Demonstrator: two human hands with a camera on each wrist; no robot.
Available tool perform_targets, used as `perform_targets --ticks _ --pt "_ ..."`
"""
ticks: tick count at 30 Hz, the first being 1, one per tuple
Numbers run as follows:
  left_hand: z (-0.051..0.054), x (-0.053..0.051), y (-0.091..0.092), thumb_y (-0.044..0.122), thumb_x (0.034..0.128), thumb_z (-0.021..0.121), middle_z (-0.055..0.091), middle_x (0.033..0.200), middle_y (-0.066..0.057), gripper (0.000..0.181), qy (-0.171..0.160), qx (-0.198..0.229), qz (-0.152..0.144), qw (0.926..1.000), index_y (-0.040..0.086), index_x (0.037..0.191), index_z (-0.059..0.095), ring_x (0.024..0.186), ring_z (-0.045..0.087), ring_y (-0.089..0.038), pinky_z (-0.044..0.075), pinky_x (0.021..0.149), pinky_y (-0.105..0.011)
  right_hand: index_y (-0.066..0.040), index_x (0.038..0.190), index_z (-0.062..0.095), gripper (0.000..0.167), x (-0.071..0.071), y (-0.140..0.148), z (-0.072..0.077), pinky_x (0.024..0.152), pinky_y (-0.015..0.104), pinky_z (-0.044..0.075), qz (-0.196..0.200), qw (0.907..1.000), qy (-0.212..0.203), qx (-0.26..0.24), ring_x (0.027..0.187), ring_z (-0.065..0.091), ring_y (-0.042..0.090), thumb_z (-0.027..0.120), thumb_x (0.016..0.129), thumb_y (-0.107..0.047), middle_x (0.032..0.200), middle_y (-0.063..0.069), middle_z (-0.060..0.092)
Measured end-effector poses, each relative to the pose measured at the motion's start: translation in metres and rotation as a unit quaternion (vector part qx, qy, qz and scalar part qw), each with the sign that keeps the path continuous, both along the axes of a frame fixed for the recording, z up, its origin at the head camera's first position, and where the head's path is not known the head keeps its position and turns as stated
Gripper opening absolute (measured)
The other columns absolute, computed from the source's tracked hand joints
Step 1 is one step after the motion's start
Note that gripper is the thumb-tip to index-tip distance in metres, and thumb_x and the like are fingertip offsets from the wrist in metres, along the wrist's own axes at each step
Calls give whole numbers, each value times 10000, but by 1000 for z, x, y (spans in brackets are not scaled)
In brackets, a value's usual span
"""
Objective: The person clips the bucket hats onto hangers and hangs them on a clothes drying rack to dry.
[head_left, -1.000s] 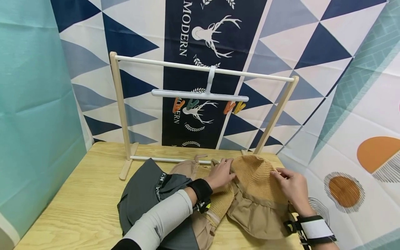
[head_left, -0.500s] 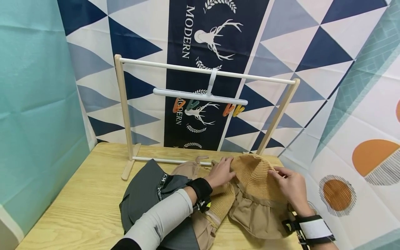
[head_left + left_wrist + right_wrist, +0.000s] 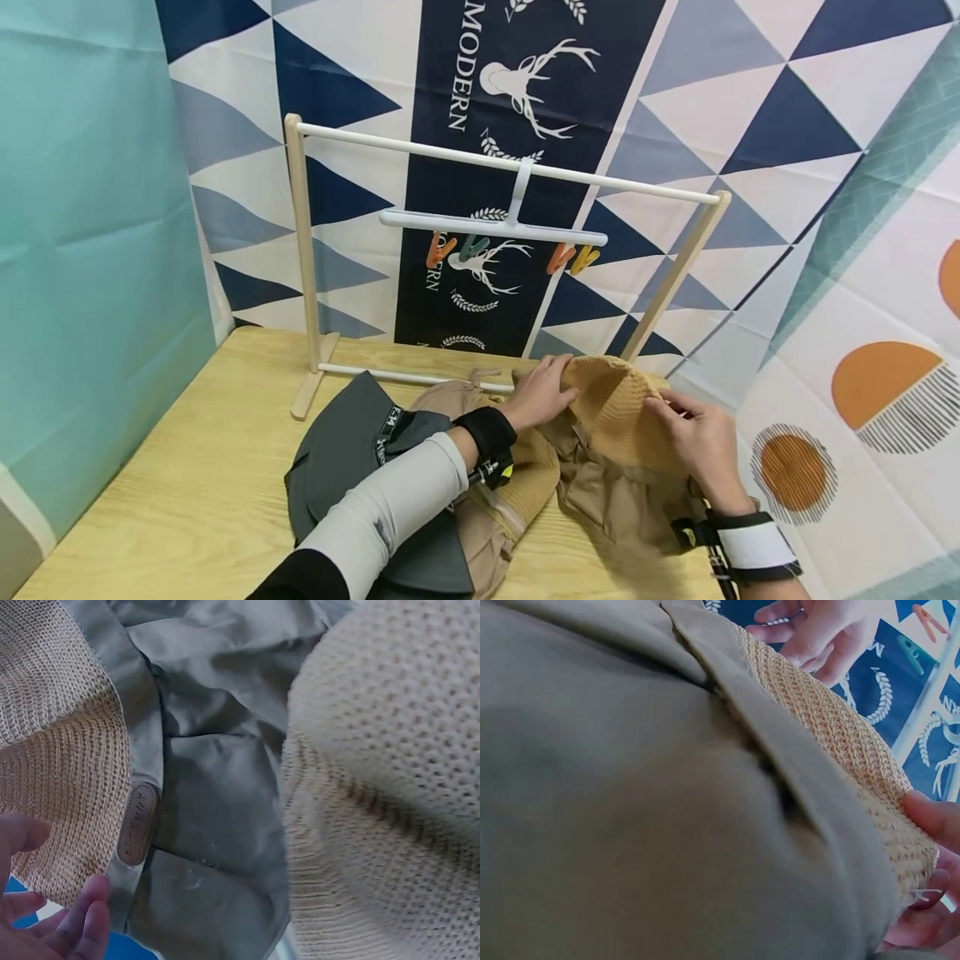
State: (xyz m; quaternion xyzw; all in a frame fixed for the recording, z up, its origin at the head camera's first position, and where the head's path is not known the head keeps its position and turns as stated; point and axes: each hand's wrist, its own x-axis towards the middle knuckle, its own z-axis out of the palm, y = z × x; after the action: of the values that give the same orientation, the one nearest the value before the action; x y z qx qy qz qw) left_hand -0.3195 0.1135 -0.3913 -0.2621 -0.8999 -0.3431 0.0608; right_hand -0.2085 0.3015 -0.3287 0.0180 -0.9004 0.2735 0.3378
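Note:
A bucket-shaped hat with a yellow-tan knit crown (image 3: 611,412) and a khaki cloth brim (image 3: 622,500) is between the two hands at the table's right. My right hand (image 3: 701,446) pinches the knit crown at its right side; the right wrist view shows thumb and fingers (image 3: 934,855) on its edge. Fingers of my left hand (image 3: 538,393) grip the crown's opposite side, and the left wrist view shows a small brown patch (image 3: 138,825) beside them. Under the left forearm lie a second knit hat (image 3: 536,479) and a dark grey hat (image 3: 330,458).
Behind the hats stands a wooden rack with a white top rail (image 3: 450,153). From it hangs a white hanger (image 3: 487,227) with several clips, among them orange (image 3: 438,248), green (image 3: 474,247) and yellow (image 3: 584,259). Patterned cloths surround the wooden table (image 3: 187,467).
The held hat has risen slightly, and its brim has drawn up and creased beneath the crown. Both hands keep their hold. The head view has shifted a little.

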Motion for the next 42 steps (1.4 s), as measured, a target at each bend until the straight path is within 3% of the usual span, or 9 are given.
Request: perform_targets --ticks 11,21,24,27,29,34,40,42 --pt "19 -7 5 350 981 576 514 1388 -49 546 52 218 34 9997 200 1478 407 1141 611 -184 503 920 -291 -10 942 782 172 -2 -5 11 550 71 397 113 9993 70 -351 615 485 -178 808 788 -82 845 222 729" --pt "33 -4 7 346 988 570 512 1426 -37 521 175 683 -214 9973 205 1470 432 1225 583 -207 487 984 -316 -26 950 783 176 1 -11 23 553 87 382 -5 9997 117 -211 601 471 -187 794 813 -136 814 189 737" --pt "38 -6 7 310 994 566 512 1440 -46 479 222 1063 -331 9935 168 1442 473 1277 548 -198 465 1019 -294 -35 942 788 169 2 -13 28 550 80 379 -55 9992 247 -309 592 473 -184 801 804 -133 719 -69 733" --pt "43 -8 5 276 996 567 524 1425 -63 435 286 1401 -453 9887 132 1403 513 1216 576 -186 472 978 -250 -31 927 790 159 2 -16 32 549 73 376 9 9983 383 -440 587 481 -172 805 798 -122 673 -354 588" --pt "46 -8 5 270 997 567 540 1398 -66 412 275 1520 -493 9868 128 1382 529 1171 586 -179 473 938 -222 -28 922 791 153 2 -18 33 555 68 379 72 9978 416 -503 589 489 -166 806 797 -115 673 -453 498" --pt "48 -8 5 292 998 562 556 1372 -52 387 311 1499 -487 9870 138 1353 552 1215 561 -166 464 959 -215 -33 904 794 137 -1 -25 31 541 77 386 189 9979 419 -456 571 495 -150 811 787 -102 665 -430 508" --pt "48 -8 3 301 1004 551 593 1295 -62 379 482 1593 -503 9848 129 1341 569 1141 591 -167 470 926 -206 -61 897 800 130 -2 -30 29 544 87 399 138 9982 321 -483 576 514 -137 812 796 -142 697 -114 696" --pt "49 -9 1 302 1003 552 602 1260 -69 368 553 1672 -466 9833 131 1327 580 1095 608 -167 474 893 -197 -68 913 799 146 -3 -31 29 556 85 407 139 9979 234 -593 596 527 -131 804 810 -173 728 -121 707"
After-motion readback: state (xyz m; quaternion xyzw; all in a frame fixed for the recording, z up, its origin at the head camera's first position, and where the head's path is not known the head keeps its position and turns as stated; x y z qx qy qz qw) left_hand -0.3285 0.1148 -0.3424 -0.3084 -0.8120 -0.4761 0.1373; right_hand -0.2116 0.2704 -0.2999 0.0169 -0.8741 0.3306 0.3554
